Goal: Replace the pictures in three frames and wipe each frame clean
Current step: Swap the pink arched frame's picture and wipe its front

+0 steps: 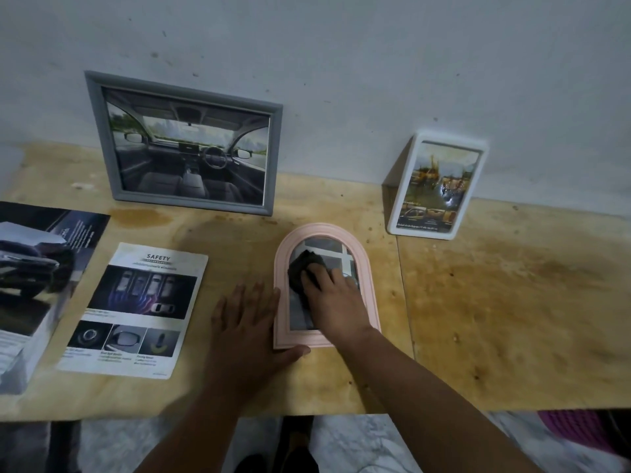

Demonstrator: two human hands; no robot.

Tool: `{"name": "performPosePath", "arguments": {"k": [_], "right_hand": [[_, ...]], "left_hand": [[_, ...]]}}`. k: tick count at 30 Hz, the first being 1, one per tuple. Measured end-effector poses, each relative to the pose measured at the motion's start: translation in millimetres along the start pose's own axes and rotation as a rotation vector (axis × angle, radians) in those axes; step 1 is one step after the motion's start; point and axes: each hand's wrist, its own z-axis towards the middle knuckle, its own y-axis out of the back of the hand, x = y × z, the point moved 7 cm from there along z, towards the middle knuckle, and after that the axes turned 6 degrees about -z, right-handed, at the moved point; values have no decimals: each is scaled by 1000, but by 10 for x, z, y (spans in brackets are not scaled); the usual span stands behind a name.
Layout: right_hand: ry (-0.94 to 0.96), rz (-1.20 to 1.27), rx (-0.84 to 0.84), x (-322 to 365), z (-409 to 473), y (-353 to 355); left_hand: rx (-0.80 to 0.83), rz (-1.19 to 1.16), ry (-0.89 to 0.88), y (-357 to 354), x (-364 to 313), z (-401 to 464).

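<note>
We have the pink arched frame (326, 288) lying flat near the middle of the plywood worktop (495, 302), and this is the one we are wiping. Our right hand (333, 295) lies on its glass with the fingers curled over a dark cloth (302, 268), so that grip is closed on the cloth and pressing it down on the upper half of the pane. Our left hand (246, 319) rests flat just beside the frame's left edge, fingers straight and holding nothing, with the thumb against the bottom left corner to steady it. The grey frame (186, 145) with a car-interior picture and the white frame (437, 186) both stand leaning on the wall behind, well apart from each other. A safety leaflet (136, 308) and a glossy car brochure (37, 278) lie on the left. The main risk, as we judge it, is the frame sliding on the smooth board if the wiping push outruns the bracing thumb; it could skid towards the white frame and knock it flat. Pressing too hard near the arch might also shift the picture beneath, though blur keeps us from telling whether the pane is glass or plastic. The lower pane is hidden under our wrist and may be missed.
</note>
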Motion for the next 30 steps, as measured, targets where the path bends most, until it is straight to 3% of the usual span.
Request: {"name": "performPosePath", "arguments": {"k": [8, 16, 23, 26, 30], "right_hand": [[-110, -1, 92, -296, 374, 149], [-245, 72, 159, -559, 87, 97], [-239, 115, 130, -421, -517, 5], [-256, 121, 43, -271, -800, -40], [-170, 376, -50, -50, -911, 80]], "left_hand": [[8, 1, -8, -4, 15, -1], [15, -6, -11, 11, 10, -8], [-2, -14, -22, 32, -10, -5], [-10, -13, -26, 36, -12, -6], [5, -2, -22, 28, -17, -3]]}}
